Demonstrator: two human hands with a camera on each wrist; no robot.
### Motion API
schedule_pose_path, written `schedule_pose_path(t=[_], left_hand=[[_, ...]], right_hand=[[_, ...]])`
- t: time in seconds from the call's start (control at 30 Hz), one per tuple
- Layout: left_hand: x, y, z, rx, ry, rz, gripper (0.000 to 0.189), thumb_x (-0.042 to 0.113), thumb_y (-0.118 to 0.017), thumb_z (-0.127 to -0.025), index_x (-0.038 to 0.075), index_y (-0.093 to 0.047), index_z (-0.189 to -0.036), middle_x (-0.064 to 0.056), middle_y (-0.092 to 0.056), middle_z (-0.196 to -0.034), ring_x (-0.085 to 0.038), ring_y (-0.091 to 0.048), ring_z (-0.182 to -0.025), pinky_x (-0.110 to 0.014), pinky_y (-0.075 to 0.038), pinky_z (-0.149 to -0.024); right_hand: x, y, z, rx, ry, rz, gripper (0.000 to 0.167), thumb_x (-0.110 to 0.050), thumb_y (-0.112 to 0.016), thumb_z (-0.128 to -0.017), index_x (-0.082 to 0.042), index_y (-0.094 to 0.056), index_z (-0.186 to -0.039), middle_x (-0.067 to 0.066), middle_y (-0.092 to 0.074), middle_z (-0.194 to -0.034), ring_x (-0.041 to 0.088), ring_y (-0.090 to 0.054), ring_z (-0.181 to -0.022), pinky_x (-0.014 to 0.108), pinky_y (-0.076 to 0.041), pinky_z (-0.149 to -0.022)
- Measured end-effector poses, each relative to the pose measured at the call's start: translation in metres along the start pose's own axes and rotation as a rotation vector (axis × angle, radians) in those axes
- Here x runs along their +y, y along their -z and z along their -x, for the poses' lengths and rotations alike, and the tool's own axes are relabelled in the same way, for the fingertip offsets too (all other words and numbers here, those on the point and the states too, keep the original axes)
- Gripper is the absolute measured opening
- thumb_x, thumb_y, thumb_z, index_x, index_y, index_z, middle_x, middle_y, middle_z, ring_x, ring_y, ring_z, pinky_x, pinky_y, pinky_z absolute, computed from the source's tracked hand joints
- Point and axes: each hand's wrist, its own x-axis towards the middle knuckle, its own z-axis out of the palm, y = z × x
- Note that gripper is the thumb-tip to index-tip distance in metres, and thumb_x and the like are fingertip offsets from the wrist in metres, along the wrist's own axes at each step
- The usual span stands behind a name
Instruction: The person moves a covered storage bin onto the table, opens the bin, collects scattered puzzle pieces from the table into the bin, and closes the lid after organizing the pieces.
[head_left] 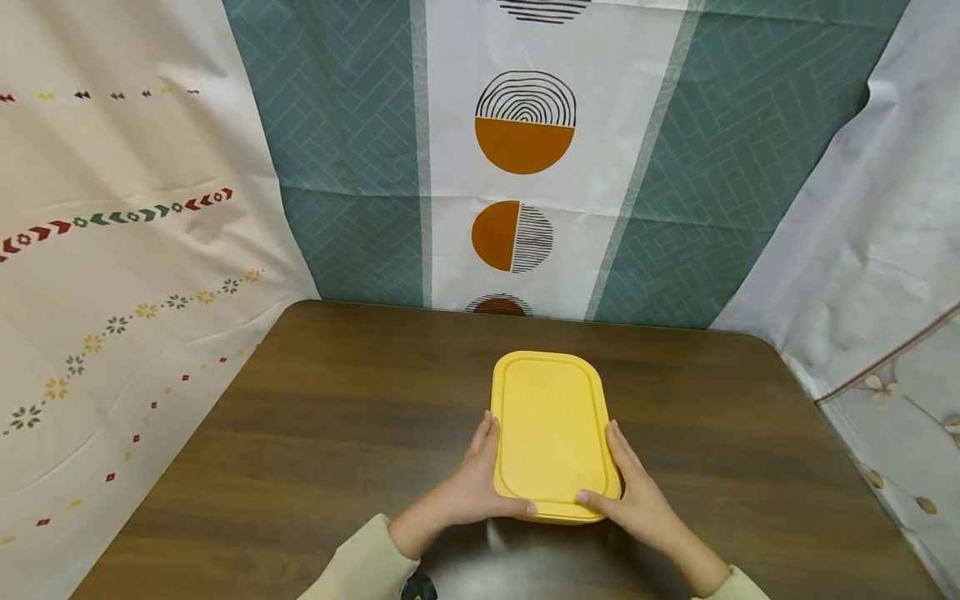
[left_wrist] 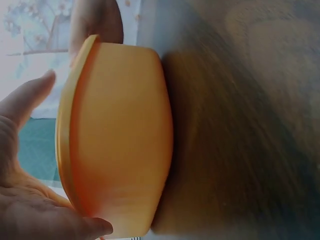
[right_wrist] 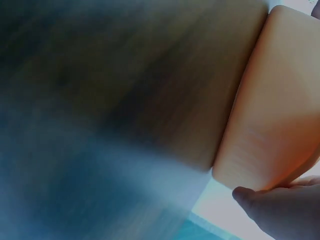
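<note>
A yellow rectangular food container (head_left: 553, 425) with a lid of the same color sits on the wooden table, its long sides running away from me. My left hand (head_left: 480, 483) holds its near left corner, fingers along the side and thumb over the lid's near edge. At the near right corner my right hand (head_left: 633, 496) grips it the same way, thumb tip on the lid. In the left wrist view, the container's wall (left_wrist: 120, 135) faces the camera, with left fingers (left_wrist: 92, 227) at its far end. The right wrist view shows right fingers (right_wrist: 260, 202) against the container (right_wrist: 272, 110).
The brown wooden table (head_left: 360, 400) spreads around the container. Behind it hangs a green and white patterned cloth (head_left: 345, 167). Patterned pale cloths hang at the left (head_left: 135, 250) and right (head_left: 885, 275). A small dark object (head_left: 418, 586) shows by the left sleeve.
</note>
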Motion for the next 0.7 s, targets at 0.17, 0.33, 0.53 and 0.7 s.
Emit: schedule_pose_path(t=[0.17,0.33,0.53,0.7], left_hand=[[-0.0038,-0.0006,0.0006,0.002,-0.052,-0.011,0.126,0.029,-0.086,-0.065,-0.008,0.001,-0.148,-0.028,0.008,-0.155,-0.047,-0.003,-0.142,-0.064,-0.02,-0.107],[-0.0054,0.0001,0.0008,0.001,-0.053,-0.025,0.126,0.03,-0.087,-0.065,-0.008,0.0,-0.149,-0.027,0.008,-0.155,-0.045,-0.003,-0.142,-0.062,-0.021,-0.109],[-0.0072,-0.0004,0.0019,0.006,-0.049,-0.04,0.126,0.033,-0.086,-0.065,-0.006,-0.001,-0.15,-0.026,0.007,-0.156,-0.044,-0.004,-0.143,-0.06,-0.023,-0.109],[-0.0089,-0.001,0.0022,0.008,-0.049,-0.056,0.125,0.035,-0.085,-0.066,-0.005,-0.001,-0.15,-0.026,0.007,-0.156,-0.044,-0.005,-0.143,-0.059,-0.025,-0.108]], right_hand=[[0.0041,0.0013,0.0009,-0.019,0.041,0.033,0.112,-0.032,-0.082,-0.072,0.001,-0.009,-0.151,0.026,-0.005,-0.156,0.052,-0.011,-0.139,0.068,-0.022,-0.103],[0.004,0.0055,0.0003,-0.017,0.068,0.12,0.119,-0.035,-0.086,-0.065,0.004,-0.012,-0.15,0.028,-0.011,-0.155,0.052,-0.018,-0.137,0.067,-0.029,-0.099],[0.0009,0.0073,-0.0007,-0.012,0.058,0.193,0.121,-0.045,-0.085,-0.063,0.004,-0.017,-0.149,0.027,-0.016,-0.154,0.051,-0.024,-0.136,0.066,-0.034,-0.097],[-0.0006,0.0072,-0.0008,-0.021,0.06,0.193,0.12,-0.044,-0.085,-0.064,0.006,-0.016,-0.149,0.028,-0.015,-0.154,0.053,-0.023,-0.135,0.067,-0.033,-0.097]])
